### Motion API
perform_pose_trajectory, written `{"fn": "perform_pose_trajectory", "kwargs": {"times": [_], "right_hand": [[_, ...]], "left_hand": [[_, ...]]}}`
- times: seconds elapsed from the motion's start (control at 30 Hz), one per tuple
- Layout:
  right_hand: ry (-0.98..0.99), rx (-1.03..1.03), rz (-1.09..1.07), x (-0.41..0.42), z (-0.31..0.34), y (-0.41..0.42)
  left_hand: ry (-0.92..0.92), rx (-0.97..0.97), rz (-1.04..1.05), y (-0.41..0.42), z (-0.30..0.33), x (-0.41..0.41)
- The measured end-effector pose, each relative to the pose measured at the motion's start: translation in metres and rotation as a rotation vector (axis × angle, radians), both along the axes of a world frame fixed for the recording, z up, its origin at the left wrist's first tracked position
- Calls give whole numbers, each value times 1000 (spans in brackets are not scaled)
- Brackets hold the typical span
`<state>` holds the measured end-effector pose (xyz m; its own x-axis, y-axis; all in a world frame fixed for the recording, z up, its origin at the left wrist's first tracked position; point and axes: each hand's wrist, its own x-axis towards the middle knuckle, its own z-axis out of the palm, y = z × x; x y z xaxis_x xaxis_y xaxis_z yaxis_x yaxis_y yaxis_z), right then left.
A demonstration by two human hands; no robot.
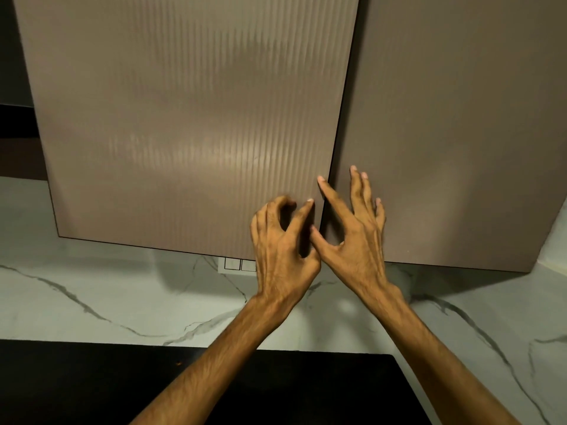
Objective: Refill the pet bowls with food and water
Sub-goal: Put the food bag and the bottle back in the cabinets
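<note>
Two brown upper cabinet doors fill the view: a ribbed left door (190,124) and a smooth right door (454,133), with a dark gap between them. My left hand (282,243) is raised at the lower right corner of the left door, fingers curled and apart, holding nothing. My right hand (356,237) is spread beside it, its index finger at the gap and the other fingers over the right door. No pet bowl, food or water is in view.
A white marble wall (92,289) with grey veins runs below the cabinets, with a white double switch (237,265) under the left door. A black countertop (92,384) lies at the bottom. A dark opening (12,118) shows at far left.
</note>
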<state>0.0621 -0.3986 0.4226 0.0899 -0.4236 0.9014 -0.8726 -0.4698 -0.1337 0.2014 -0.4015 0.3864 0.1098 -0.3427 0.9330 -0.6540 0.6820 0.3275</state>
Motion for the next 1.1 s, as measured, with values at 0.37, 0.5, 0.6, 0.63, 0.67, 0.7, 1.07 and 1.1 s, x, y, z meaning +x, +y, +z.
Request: {"fn": "perform_pose_trajectory", "kwargs": {"times": [0.37,0.5,0.6,0.63,0.67,0.7,1.07,1.1], "right_hand": [[-44,24,10,4,-6,-17],[-15,16,-34,6,-9,-21],[5,11,-72,7,-12,-25],[13,7,-87,7,-12,-26],[22,3,-101,7,-13,-27],[32,0,-116,7,-13,-29],[77,-2,-189,8,-16,-33],[77,-1,-190,8,-16,-33]], "left_hand": [[-31,-33,1,-20,-5,3],[-49,-49,9,-26,-8,4],[-57,-44,14,-31,-10,5],[-59,-42,13,-33,-12,5],[-64,-41,12,-35,-12,6],[-68,-42,12,-37,-14,6],[-174,-34,58,-47,-23,11],[-187,-29,62,-46,-23,11]]}}
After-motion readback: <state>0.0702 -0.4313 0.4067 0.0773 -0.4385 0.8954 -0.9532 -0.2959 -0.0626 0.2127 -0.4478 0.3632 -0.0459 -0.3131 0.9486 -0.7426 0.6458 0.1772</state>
